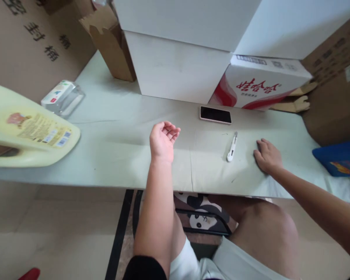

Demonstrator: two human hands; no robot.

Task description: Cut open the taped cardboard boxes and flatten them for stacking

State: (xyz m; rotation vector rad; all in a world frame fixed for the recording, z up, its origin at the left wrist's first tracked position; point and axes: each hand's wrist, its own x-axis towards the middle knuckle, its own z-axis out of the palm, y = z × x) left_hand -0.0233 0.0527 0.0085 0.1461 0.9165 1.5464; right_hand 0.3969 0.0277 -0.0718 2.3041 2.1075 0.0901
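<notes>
My left hand [163, 143] is over the middle of the table [125, 155], palm turned inward and fingers loosely curled, with nothing in it. Flat on the tabletop to the right rests my right hand [268, 156], also holding nothing. Between the two hands lies a white utility knife [232, 147], nearer to the right one but apart from it. A smartphone [215, 115] with a dark screen lies behind the knife.
White boxes [177, 66] and a red-and-white carton [259, 83] stand at the back. On the left are a pale yellow jug [32, 132], a clear plastic pack [64, 99] and an open cardboard box [112, 48]. A blue container [340, 157] stands at the right edge.
</notes>
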